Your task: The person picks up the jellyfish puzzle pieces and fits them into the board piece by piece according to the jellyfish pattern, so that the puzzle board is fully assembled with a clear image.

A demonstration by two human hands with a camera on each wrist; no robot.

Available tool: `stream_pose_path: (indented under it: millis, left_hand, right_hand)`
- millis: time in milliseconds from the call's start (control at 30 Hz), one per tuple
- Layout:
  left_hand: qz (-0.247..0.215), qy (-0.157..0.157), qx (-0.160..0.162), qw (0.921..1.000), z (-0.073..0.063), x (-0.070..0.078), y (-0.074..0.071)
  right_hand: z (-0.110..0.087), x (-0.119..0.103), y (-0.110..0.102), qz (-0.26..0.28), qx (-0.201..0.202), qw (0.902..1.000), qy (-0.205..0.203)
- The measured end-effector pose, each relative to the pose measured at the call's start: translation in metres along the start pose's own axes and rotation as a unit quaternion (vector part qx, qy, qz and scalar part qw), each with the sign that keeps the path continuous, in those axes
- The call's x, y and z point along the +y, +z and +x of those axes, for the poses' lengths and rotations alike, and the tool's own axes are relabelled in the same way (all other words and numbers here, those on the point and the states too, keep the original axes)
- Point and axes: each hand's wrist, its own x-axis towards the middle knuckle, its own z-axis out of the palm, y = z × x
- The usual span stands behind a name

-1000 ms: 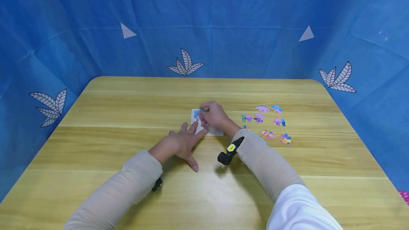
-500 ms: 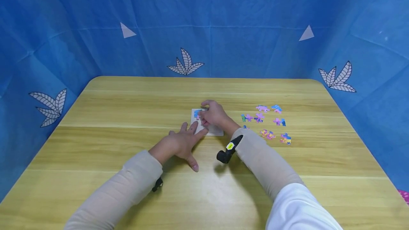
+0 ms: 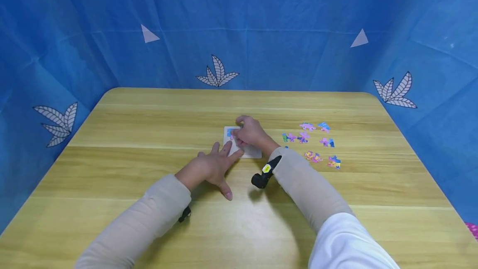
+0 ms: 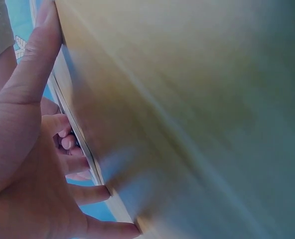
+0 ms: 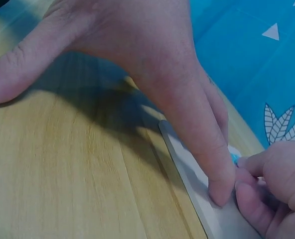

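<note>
A small white puzzle board (image 3: 254, 153) lies mid-table. My left hand (image 3: 213, 167) is spread flat, its fingertips resting on the board's lower left edge and its thumb out on the wood. In the right wrist view, a finger of that left hand (image 5: 187, 109) presses on the board. My right hand (image 3: 251, 133) is over the board's upper part, fingers curled at a blue and pink puzzle piece (image 3: 229, 132) in the upper left corner. Thumb and finger seem to pinch it; a sliver of blue shows beside them in the right wrist view. The fingers hide much of the board.
Several loose puzzle pieces lie right of the board, among them a pink one (image 3: 307, 126), a blue one (image 3: 323, 127) and a yellow and blue one (image 3: 334, 162). The right forearm partly covers one. A blue curtain (image 3: 261, 32) hangs behind the wooden table (image 3: 149, 115).
The right hand has shifted slightly, its index finger lifting away from the board's top edge while its other fingers stay at the corner piece. The left hand keeps its place.
</note>
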Motion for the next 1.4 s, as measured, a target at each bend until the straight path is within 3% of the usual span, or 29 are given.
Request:
stream_pose_path:
  millis: [233,833,1000,1233,1400]
  left_hand:
    - [-0.001,-0.001,-0.002,1.0000,0.000,0.001,-0.001]
    - [-0.002,-0.002,-0.010,0.9999,0.001,0.001,0.000]
    - [0.002,-0.001,-0.007,1.0000,0.002,0.000,-0.002]
    - [-0.012,0.001,-0.008,0.9999,0.000,0.001,-0.001]
    - [-0.018,0.002,-0.005,0.9998,-0.001,0.001,-0.001]
  right_hand:
    - [0.002,-0.001,0.000,-0.008,0.005,0.9999,0.004]
    - [-0.002,0.001,0.001,-0.022,0.005,0.9990,-0.038]
    - [-0.006,0.006,-0.014,-0.056,0.028,0.9968,-0.049]
    - [-0.015,0.031,-0.051,-0.034,0.034,0.9980,-0.041]
    - [-0.024,0.050,-0.078,-0.049,0.043,0.9972,-0.037]
